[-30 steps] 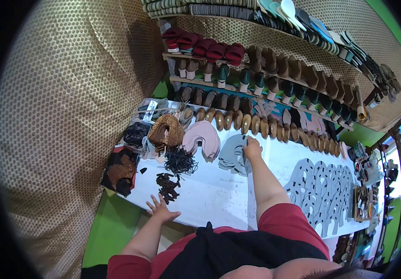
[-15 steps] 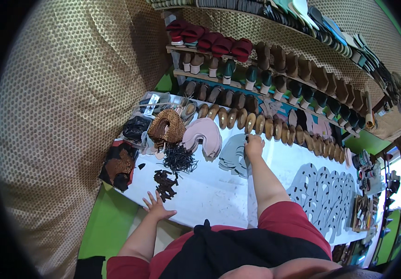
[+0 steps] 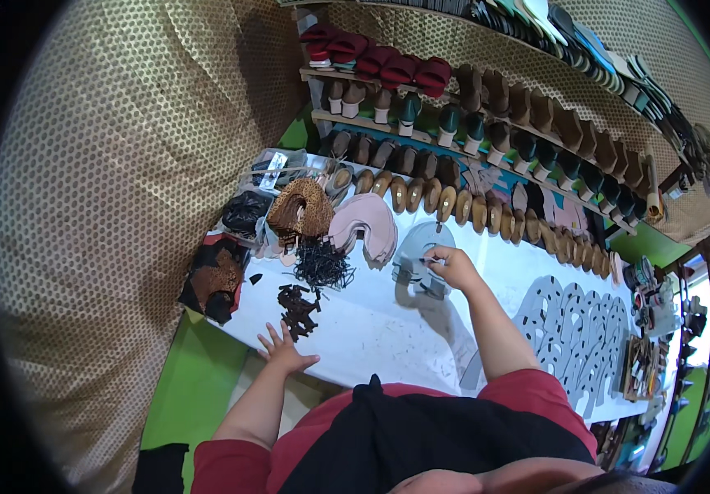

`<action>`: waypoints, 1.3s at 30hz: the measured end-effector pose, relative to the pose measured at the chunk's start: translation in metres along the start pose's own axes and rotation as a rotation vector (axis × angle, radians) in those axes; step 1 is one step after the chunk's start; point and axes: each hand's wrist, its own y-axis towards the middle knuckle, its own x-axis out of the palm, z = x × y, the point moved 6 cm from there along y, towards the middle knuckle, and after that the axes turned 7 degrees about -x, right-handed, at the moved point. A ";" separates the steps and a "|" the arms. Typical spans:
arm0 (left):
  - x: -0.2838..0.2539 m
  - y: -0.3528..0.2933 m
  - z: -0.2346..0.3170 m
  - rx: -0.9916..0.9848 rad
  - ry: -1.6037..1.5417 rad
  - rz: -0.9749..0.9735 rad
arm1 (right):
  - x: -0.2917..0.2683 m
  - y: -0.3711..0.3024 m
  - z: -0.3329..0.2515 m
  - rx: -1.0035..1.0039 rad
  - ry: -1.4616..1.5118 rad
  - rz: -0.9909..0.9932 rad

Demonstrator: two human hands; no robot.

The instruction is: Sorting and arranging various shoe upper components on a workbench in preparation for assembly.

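Observation:
A pile of grey curved cut pieces (image 3: pixel 422 239) lies in the middle of the white table. My right hand (image 3: pixel 454 267) is over its right side, thumb and fingertips pinched together. Whatever is between those fingertips is too small to make out. With fingers spread, my left hand (image 3: pixel 283 350) rests at the table's front edge and holds nothing. Just beyond it sits a heap of small dark brown strips (image 3: pixel 297 311). Behind that are a tangle of black strips (image 3: pixel 322 263) and a pile of pale pink curved pieces (image 3: pixel 371 224).
Many grey pieces with dark marks (image 3: pixel 573 329) cover the table's right part. Leopard-print pieces (image 3: pixel 300 207) lie at the left, behind dark scraps (image 3: pixel 217 280). A row of brown shoe forms (image 3: pixel 462 206) lines the back, below shelves of heeled shoes (image 3: pixel 497 142) and red slippers (image 3: pixel 400 70).
My right hand has come back from the far right edge of the grey pile and now hovers over its nearer side. My left hand stays spread at the table edge. The view has shifted slightly.

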 end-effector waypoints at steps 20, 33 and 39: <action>0.001 0.002 -0.005 0.098 -0.004 -0.003 | 0.265 0.020 -0.028 -0.007 -0.270 -0.323; 0.000 0.004 -0.008 0.129 -0.015 -0.053 | 0.300 0.021 -0.041 -0.181 -0.507 -0.002; -0.002 0.002 -0.006 0.125 -0.022 -0.053 | 0.274 0.017 -0.036 -0.035 -0.325 -0.100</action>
